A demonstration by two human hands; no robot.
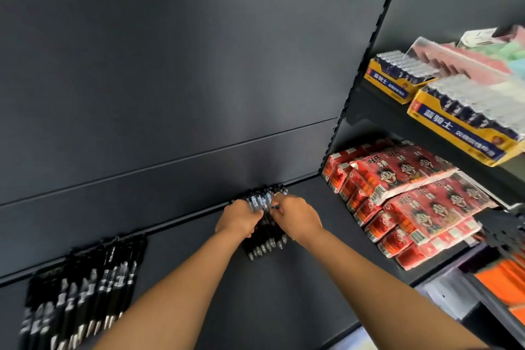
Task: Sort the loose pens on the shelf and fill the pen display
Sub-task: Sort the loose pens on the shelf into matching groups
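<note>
A: Head view. Step?
B: Sorting, by the look. Gripping a bunch (265, 239) of black pens with left hand (237, 219), fingers curled round it. Pinching at the bunch's upper end with right hand (298, 217), seemingly on a single pen; too blurred to say which.
A: Bunch location?
B: Lying on shelf (284, 307), upper end near back panel (170, 94), between both hands.
A: Other pens?
B: Second row (85, 287) lower left, same shelf, well apart from the hands, untouched.
A: Display?
B: Can't pick out. Only cartons (412, 193) and battery boxes (460, 122) in the next bay.
A: Progress, next?
B: Early, probably. Next likely: hold the left grip firm, draw that one pen clear without dragging neighbours, then square up the tips before lifting.
</note>
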